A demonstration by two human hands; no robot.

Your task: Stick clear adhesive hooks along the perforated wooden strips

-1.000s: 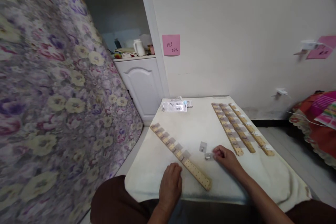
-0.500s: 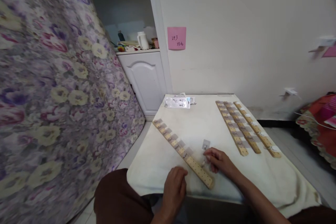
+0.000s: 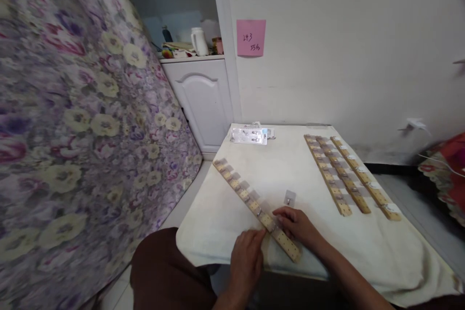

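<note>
A long wooden strip with rows of holes lies slantwise on the cloth, with several clear square pieces with small metal fittings set along its far part. At its near left edge, my left hand is closed, its fingertips against the wood. My right hand pinches a small clear piece with a metal fitting over the strip's near part; the fingers partly hide it. Just beyond that hand, a loose clear square with a metal fitting lies on the cloth.
Three more wooden strips with fittings lie side by side at the right. A clear plastic package lies at the table's back left. White cloth covers the table; a floral curtain hangs at the left.
My right hand has moved left with the small clear piece, from beside the strip to over it. My left hand has shifted right and now touches the strip's edge. The view has tilted slightly.
</note>
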